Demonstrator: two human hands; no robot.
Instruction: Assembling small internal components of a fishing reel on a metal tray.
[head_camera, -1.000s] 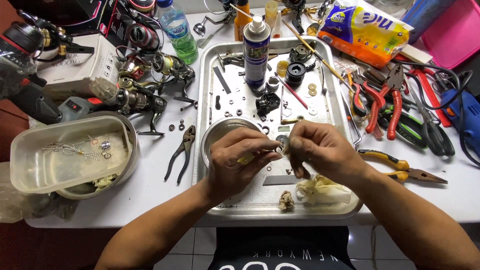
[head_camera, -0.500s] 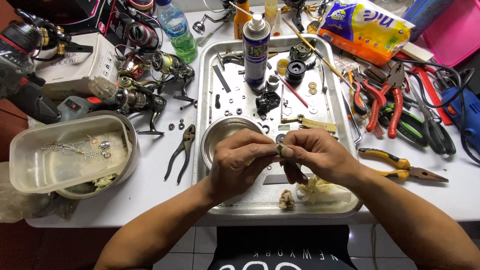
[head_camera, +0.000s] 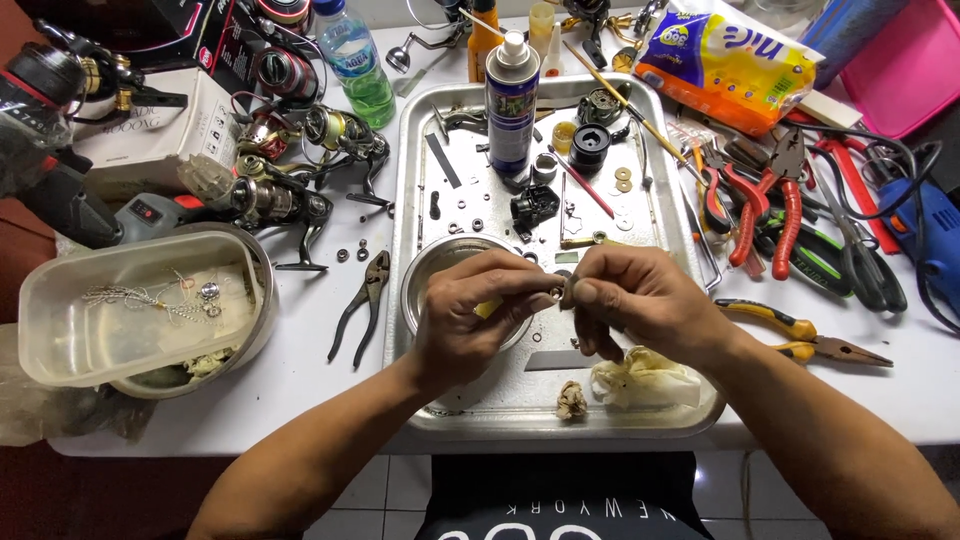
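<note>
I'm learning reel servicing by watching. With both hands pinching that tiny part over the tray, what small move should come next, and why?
Probably lower it closer to the tray before any change of grip: the left hand and right hand pinch a small ring-like part at their fingertips above the metal bowl, so a slip would land inside.

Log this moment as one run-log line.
left hand: pinching small metal part | right hand: pinching same part | position: above metal tray, beside round bowl | rag: on tray
</note>
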